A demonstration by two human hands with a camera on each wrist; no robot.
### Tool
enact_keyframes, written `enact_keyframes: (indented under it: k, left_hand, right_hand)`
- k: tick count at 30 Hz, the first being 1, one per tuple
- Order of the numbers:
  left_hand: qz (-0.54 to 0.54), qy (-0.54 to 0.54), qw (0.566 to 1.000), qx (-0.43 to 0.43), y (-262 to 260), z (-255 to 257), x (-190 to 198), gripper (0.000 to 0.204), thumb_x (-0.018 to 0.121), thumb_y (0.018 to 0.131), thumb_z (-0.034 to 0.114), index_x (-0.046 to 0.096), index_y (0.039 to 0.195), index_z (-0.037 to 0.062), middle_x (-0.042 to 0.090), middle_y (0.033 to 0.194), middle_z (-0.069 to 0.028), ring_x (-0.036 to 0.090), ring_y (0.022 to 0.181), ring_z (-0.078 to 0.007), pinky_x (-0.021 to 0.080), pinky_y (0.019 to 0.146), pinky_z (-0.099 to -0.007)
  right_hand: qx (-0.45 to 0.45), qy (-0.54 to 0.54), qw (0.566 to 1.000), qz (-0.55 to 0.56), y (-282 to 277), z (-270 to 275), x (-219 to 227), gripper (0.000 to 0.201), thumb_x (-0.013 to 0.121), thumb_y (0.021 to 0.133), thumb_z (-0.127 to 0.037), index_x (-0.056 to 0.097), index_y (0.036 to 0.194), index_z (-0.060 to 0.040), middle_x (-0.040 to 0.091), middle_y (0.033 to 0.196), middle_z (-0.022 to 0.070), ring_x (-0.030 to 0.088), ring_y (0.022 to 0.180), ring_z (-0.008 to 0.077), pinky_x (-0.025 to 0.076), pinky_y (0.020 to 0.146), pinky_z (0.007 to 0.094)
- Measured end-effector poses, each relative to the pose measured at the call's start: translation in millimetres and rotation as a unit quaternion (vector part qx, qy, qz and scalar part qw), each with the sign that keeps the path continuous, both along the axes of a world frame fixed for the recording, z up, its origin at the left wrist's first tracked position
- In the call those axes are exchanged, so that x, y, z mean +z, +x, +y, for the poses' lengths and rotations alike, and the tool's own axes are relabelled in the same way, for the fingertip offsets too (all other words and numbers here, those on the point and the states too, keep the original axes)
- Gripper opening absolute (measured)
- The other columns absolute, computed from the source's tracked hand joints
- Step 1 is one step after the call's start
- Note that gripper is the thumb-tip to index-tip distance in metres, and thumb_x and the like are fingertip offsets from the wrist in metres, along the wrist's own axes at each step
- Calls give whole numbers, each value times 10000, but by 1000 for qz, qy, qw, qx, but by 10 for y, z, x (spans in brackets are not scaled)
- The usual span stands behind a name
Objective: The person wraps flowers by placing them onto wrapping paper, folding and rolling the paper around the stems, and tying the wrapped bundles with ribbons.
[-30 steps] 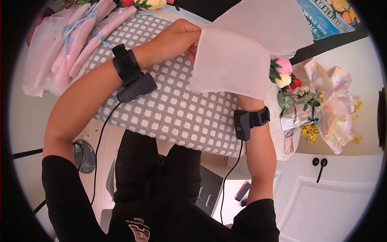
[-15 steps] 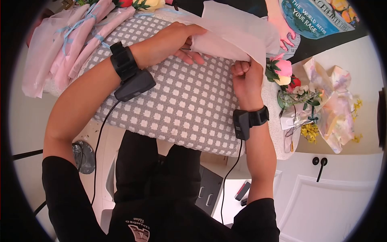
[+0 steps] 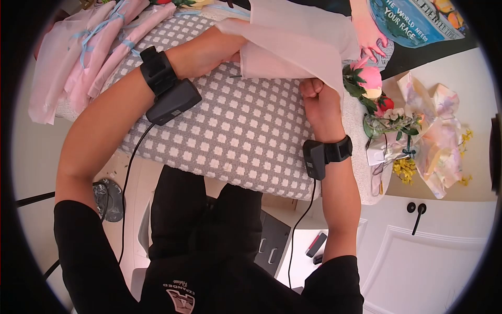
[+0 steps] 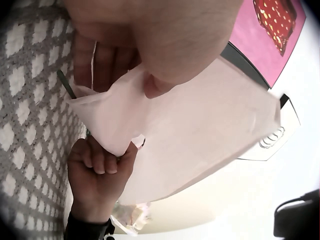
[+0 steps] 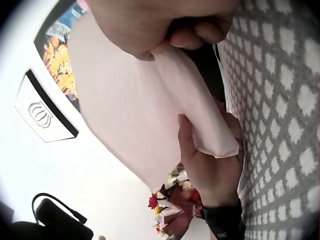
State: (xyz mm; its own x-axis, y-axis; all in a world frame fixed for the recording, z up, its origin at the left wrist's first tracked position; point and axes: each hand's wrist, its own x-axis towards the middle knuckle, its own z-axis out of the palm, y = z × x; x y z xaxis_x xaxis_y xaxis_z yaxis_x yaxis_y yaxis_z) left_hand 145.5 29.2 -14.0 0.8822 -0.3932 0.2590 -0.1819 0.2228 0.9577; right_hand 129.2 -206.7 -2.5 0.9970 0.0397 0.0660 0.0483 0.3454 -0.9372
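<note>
A sheet of pale pink wrapping paper (image 3: 298, 44) is held up over the far part of the grey-and-white cushion, partly folded. At its left edge is the left hand (image 3: 212, 51), mostly covered at the fingers. In the left wrist view the left hand's thumb presses on the paper (image 4: 195, 125), with its fingers behind. The right hand (image 3: 323, 107) pinches the paper's near right edge, fingers curled; the right wrist view shows the right hand (image 5: 170, 25) at the folded edge of the paper (image 5: 130, 100). A thin green stem (image 4: 65, 84) pokes out beside the left hand.
Pink-wrapped bundles tied with blue ribbon (image 3: 99, 47) lie at the far left of the checked cushion (image 3: 225, 131). At the right are artificial roses (image 3: 370, 78), a glass vase (image 3: 374, 125) and patterned wrapping paper (image 3: 439, 141). A printed picture (image 3: 408, 21) lies behind.
The paper has gone from spread out over the right hand to folded, uncovering that hand. Its left corner now lies over the left hand, whose fingers were spread below it half a second ago.
</note>
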Motion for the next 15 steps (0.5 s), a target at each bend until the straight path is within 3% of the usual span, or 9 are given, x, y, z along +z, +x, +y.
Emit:
enact_keyframes:
  k: [2,4,7,15]
  left_hand:
    - [48,-21,998,17,85,-2,-86,467,531,992,364,560,1308,21,644,1191,-94,659,1007,-191,527,872,-331]
    - [103,-63,991,59,37,-54,78,379,664,919,303,648,1203,52,685,1074,-64,664,923,-163,530,813,-320]
    - [127,-12,989,76,32,-49,122,492,574,970,365,543,1294,-5,653,1187,-87,658,1044,-147,537,884,-280]
    - [105,5,986,126,68,-4,75,462,555,972,386,585,1243,13,676,1116,-85,679,965,-155,549,830,-294]
  right_hand:
    - [-11,-24,1000,2,-6,44,29,225,543,971,-178,491,756,-134,356,560,-45,320,504,92,285,505,247]
    - [-1,-13,998,69,18,45,97,256,599,950,-222,478,738,-144,334,520,-59,307,470,80,271,485,241]
    - [-6,-13,996,86,25,49,102,291,636,933,-252,466,718,-156,321,499,-67,301,455,72,263,477,238]
    - [-29,10,998,49,-8,112,130,304,620,946,-264,459,709,-162,317,508,-70,311,464,67,266,480,239]
